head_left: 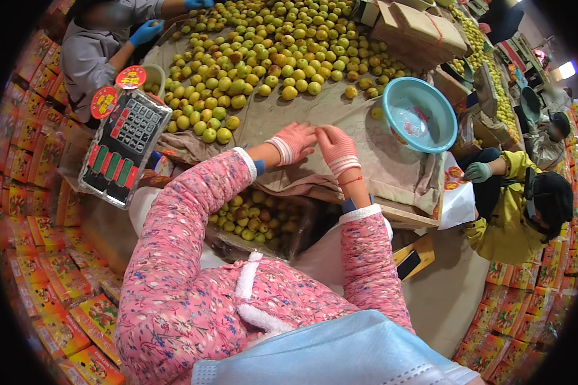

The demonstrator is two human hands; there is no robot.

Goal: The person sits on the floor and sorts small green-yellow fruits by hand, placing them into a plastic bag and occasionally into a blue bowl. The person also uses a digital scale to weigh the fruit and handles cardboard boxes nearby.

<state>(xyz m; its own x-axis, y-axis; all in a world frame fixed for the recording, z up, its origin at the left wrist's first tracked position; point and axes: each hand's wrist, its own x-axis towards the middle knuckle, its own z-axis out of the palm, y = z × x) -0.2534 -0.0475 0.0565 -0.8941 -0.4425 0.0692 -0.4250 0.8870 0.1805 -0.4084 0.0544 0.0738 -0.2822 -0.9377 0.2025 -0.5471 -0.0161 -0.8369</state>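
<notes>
My left hand point(294, 143), in a pink-striped knit glove with white cuff bands, is over the cloth-covered table point(279, 113). My right hand point(336, 148), gloved alike, meets it at the fingertips. No held item shows; whether something small sits between the fingertips I cannot tell. A large heap of green-yellow fruits point(289, 57), probably jujubes, covers the table beyond both hands. To the right stands a light blue plastic basin point(420, 115) with a printed bottom, a single fruit point(377, 113) beside it. Below the table edge, a lined box point(255, 216) holds more such fruits.
A weighing scale point(125, 144) with keypad stands at the left. Gloved co-workers sit at upper left point(89, 57) and right point(510, 207). Cardboard pieces point(419, 31) lie at the table's far right. A phone point(409, 264) rests on a board at lower right. Printed cartons point(53, 269) are stacked around.
</notes>
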